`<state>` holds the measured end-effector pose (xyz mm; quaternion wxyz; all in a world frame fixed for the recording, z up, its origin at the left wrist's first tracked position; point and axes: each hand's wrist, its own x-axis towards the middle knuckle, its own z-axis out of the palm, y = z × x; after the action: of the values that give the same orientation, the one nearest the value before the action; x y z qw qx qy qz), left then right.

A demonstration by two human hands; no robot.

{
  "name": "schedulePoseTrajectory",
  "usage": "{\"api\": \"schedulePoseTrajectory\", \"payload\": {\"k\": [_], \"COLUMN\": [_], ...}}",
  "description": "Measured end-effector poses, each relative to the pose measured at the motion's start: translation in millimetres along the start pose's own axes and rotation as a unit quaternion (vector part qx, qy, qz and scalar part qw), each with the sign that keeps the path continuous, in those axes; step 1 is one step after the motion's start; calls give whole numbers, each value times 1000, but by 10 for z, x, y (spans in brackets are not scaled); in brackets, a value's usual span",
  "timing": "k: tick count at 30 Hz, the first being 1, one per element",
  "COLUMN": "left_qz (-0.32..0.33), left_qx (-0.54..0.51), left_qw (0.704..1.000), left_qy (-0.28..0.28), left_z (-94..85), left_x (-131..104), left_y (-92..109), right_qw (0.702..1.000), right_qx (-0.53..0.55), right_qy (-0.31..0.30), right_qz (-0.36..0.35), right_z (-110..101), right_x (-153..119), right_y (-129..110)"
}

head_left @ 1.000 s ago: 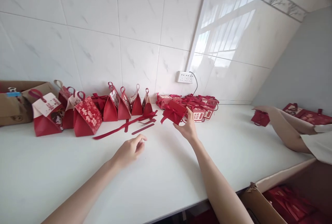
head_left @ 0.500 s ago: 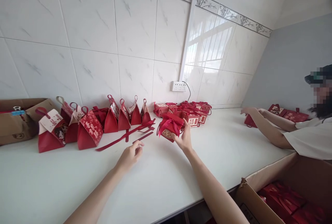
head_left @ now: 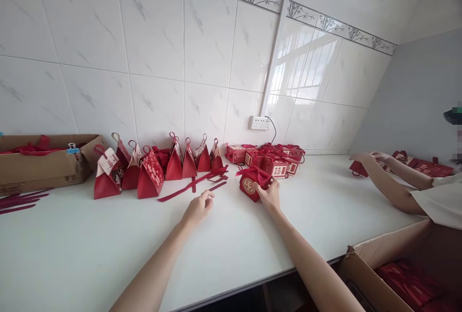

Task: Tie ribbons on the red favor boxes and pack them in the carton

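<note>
Both forearms are bare, no sleeves in view, and the left hand and right hand wear nothing.

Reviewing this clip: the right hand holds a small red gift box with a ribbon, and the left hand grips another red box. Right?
Not quite. The head view shows the left hand holding nothing, resting on the white table. The right hand does hold the ribboned red gift box.
</note>
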<state>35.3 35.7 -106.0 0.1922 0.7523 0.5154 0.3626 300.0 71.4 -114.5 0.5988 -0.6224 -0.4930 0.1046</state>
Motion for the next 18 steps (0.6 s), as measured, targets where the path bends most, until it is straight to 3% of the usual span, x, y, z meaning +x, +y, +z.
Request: {"api": "schedulePoseTrajectory", "payload": {"k": [5,9,13,18], "left_qz": [5,5,0,-19], "left_qx": [1,2,12,19], "left_qw": [1000,1000,1000,999], "left_qy": [-4,-2,-6,-20], "left_z": [-2,-9,-29,-85], "left_x": [35,54,81,110], "left_y": [-39,-55,-54,32], "right_qw": [1000,999,990,969], "right_qx": [-12,-5,-34,-123], "right_qy": [6,25,42,15], "right_qz": [-8,-38,-134,-215], "right_z": [-24,-177,-556,-1284], "right_x": [-39,-118,-272,-576], "right_y": [-33,-87,-161,-319]}}
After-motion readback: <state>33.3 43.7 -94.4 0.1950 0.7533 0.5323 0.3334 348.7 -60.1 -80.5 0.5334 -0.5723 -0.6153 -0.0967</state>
